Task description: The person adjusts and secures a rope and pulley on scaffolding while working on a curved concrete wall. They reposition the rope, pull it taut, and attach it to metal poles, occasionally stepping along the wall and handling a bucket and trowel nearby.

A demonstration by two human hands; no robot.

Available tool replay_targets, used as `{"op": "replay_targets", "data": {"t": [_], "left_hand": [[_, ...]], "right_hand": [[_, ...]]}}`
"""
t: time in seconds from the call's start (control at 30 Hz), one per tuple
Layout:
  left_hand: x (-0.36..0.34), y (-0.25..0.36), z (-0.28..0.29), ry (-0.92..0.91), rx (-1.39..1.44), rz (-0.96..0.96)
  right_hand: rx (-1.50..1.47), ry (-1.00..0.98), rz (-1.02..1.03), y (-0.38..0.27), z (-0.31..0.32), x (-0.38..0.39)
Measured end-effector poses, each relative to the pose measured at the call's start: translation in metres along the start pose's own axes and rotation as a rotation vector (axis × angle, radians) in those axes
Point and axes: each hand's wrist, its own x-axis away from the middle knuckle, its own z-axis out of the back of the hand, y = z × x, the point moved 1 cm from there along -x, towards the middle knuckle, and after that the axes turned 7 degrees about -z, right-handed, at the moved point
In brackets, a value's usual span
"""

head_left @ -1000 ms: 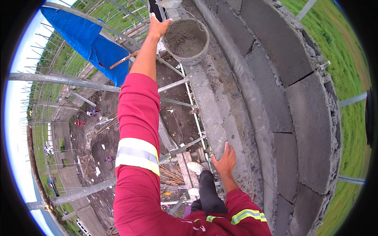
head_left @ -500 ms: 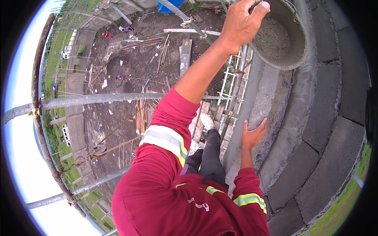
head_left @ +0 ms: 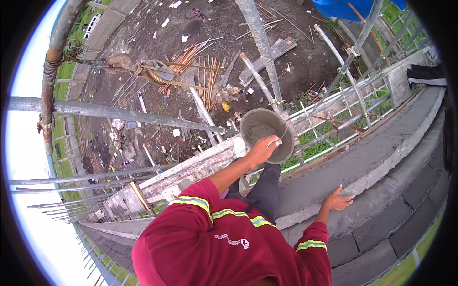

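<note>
My left hand (head_left: 264, 148) is closed on the thin wire handle of a grey bucket (head_left: 270, 119). The bucket is tilted, so its wet grey mortar (head_left: 254, 129) shows inside. It hangs above the walkway, close to my dark-trousered legs. To the right, my right hand (head_left: 338, 200) is open, fingers spread, at the edge of a smoothed concrete ledge (head_left: 305, 193). It holds nothing; whether the palm bears on the concrete cannot be told. Beyond that hand runs a curved surface of dark grey blocks (head_left: 374, 233).
Scaffold pipes (head_left: 119, 111) cross the left and far sides. A roped pulley (head_left: 162, 72) hangs from one. Weathered walkway planks (head_left: 164, 183) lie left of my legs. Far below are scattered timber and a person (head_left: 199, 13). Dark cloth (head_left: 426, 75) rests at the ledge's far right.
The bucket has come from the upper right, over the ledge, to near my legs, still in my left hand. My right hand stays open by the ledge. My view has turned.
</note>
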Motion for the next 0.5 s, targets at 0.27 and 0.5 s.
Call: {"op": "replay_targets", "data": {"t": [0.27,0.5], "left_hand": [[0.110,-0.062,0.117,0.318,0.038,0.065],[0.192,-0.055,0.157,0.651,0.148,0.084]], "right_hand": [[-1.259,-1.008,1.051,-0.325,0.140,0.212],[-1.069,-0.858,1.702,-0.522,0.216,0.421]]}}
